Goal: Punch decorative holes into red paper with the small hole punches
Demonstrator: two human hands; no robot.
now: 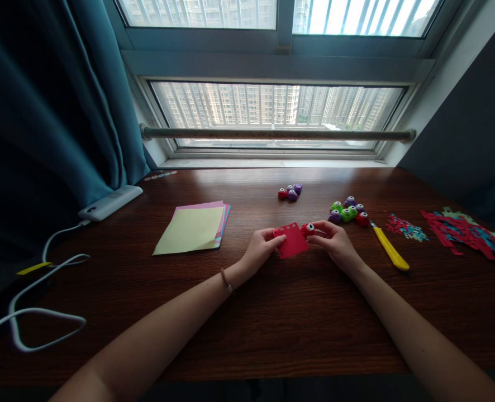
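Pinched red paper (293, 242) between thumb and fingers of the left grip (256, 251), with small holes along its far side. Held a red punch (307, 229) between thumb and fingers of the right grip (336, 243), right at the paper's edge; could not tell whether over it. Seemed mid-alignment with 2 grips; called for steady paper and a square edge before any squeeze. Saw stacked sheets (191, 230) left of the left grip, coloured punches (352, 211) just beyond the right grip, and a yellow-handled knife (390, 248) to its right on the desk (247, 335).
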